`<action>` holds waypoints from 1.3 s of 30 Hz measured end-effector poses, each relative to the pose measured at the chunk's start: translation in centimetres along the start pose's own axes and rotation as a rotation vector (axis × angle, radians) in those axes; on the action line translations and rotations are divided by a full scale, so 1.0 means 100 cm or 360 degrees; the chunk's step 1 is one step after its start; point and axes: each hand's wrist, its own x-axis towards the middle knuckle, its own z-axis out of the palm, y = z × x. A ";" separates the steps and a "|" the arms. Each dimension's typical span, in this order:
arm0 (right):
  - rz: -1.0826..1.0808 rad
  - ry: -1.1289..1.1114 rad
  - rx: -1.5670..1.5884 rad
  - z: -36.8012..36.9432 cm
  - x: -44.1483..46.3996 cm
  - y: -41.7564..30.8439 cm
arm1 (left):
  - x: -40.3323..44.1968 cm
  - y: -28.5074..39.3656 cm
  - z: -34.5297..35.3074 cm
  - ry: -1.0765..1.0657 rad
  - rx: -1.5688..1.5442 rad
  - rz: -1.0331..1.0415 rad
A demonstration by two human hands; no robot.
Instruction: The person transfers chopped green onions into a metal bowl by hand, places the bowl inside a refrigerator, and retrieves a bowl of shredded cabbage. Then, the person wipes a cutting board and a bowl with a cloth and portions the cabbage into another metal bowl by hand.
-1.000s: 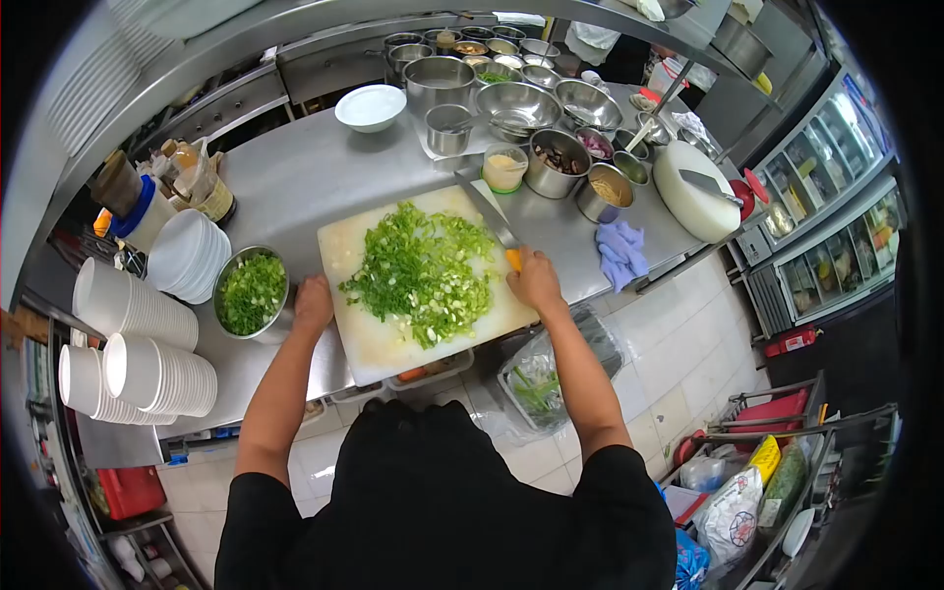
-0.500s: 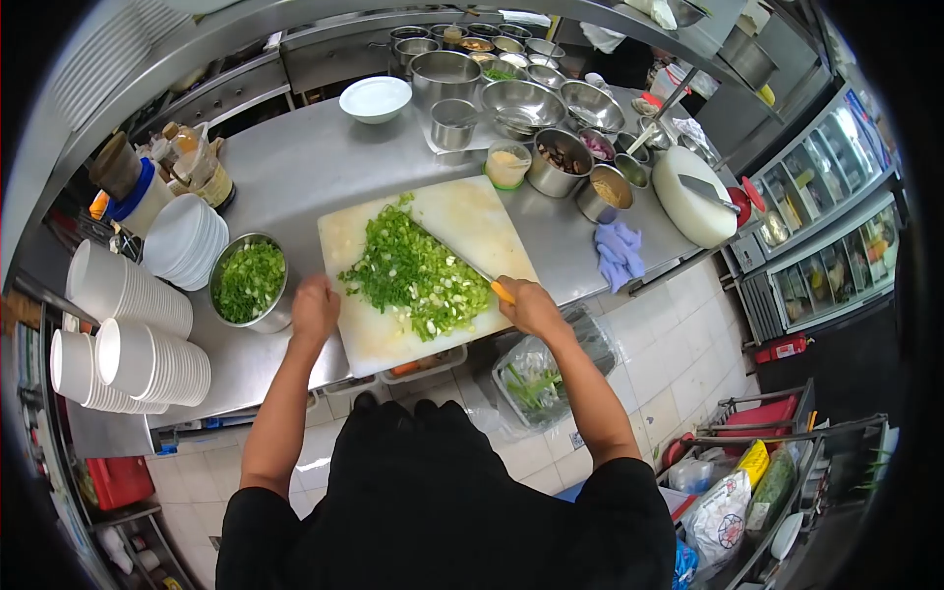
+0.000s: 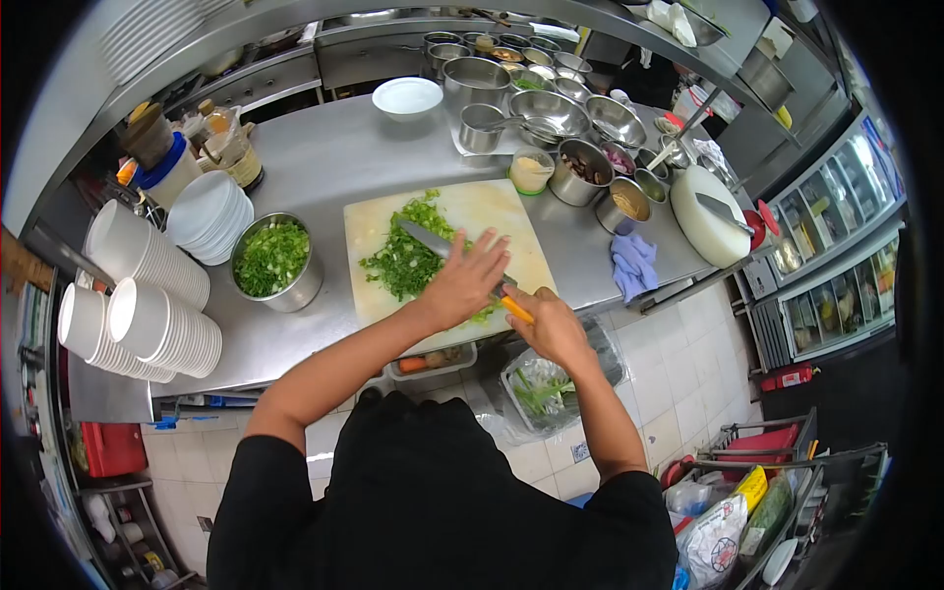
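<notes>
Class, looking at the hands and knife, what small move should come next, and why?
Probably press the knife down through the chopped greens: the right hand grips its orange handle, the left hand is spread over its blade, and greens show on both sides of that blade on the cutting board.

1. Bright, fairly even, whitish light covers the table [image 3: 315, 147], seemingly from above.
2. Soft sheen spreads over its steel; a faint shadow lies under the white bowl [image 3: 407, 96].
3. Pale glare shows on the floor tiles [image 3: 649, 364], and light shines inside the glass-fronted fridge [image 3: 836, 206].
4. The black shirt [image 3: 413, 492] sinks into near-featureless darkness.
5. Wide-angle distortion bows the overhead shelf [image 3: 167, 67]; corners fade to black.
6. The middle looks reasonably sharp; detail softens toward the edges.
</notes>
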 end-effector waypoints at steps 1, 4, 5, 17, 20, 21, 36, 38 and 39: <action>-0.0040 -0.0011 0.0024 -0.001 -0.004 -0.005 | 0.005 0.002 0.009 -0.0065 0.0197 0.0143; -0.0101 -0.0016 0.0040 -0.002 -0.016 -0.010 | 0.004 -0.004 0.018 -0.0163 0.0443 0.0351; -0.0104 -0.0020 0.0032 -0.002 -0.020 -0.009 | 0.002 -0.005 0.020 -0.0201 0.0472 0.0419; -0.0076 0.0059 -0.0037 -0.030 -0.061 0.020 | -0.025 -0.070 0.026 -0.0279 0.0827 0.0127; -0.0013 0.0050 0.0054 -0.034 -0.063 0.035 | -0.034 -0.088 0.022 -0.0304 0.0831 -0.0056; 0.0033 0.0049 0.0113 -0.033 -0.062 0.041 | -0.034 -0.090 0.019 -0.0314 0.0882 -0.0155; 0.0475 -0.0532 0.3035 0.078 0.035 0.027 | -0.012 -0.033 0.019 0.0333 -0.3292 -0.1685; 0.0504 -0.0495 0.2994 0.086 0.041 0.013 | -0.016 -0.037 0.019 0.0164 -0.3099 -0.1468; 0.0541 -0.0467 0.2937 0.089 0.041 0.008 | -0.019 -0.039 0.021 0.0147 -0.3119 -0.1466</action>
